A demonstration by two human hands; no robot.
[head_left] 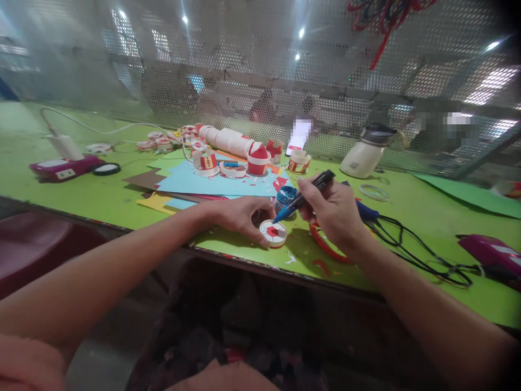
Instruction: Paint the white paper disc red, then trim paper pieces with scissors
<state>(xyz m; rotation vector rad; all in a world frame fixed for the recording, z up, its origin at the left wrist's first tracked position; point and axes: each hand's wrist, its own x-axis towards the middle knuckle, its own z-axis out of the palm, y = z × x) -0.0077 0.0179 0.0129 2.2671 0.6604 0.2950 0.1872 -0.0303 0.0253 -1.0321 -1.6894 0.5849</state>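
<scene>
At the front edge of the green table, my left hand (243, 216) is closed on the rim of a small round white disc (280, 237) with a red middle and blue dots. My right hand (336, 210) grips a marker pen (306, 194) with a black body and a blue front end. The pen slants down, its tip at the disc's top face. Right behind the pen stands a small jar (287, 191) with blue inside. Below my right hand lies an orange-red ring-shaped handle (331, 248), partly hidden by the hand.
Coloured paper sheets (191, 183) lie behind my left hand, bearing red-and-white paper cups (258, 163). A long white roll (228, 140) and a lit phone (299, 137) are further back. A cream jug (363, 155), black cables (423, 252) and purple power sockets (494, 255) are rightward.
</scene>
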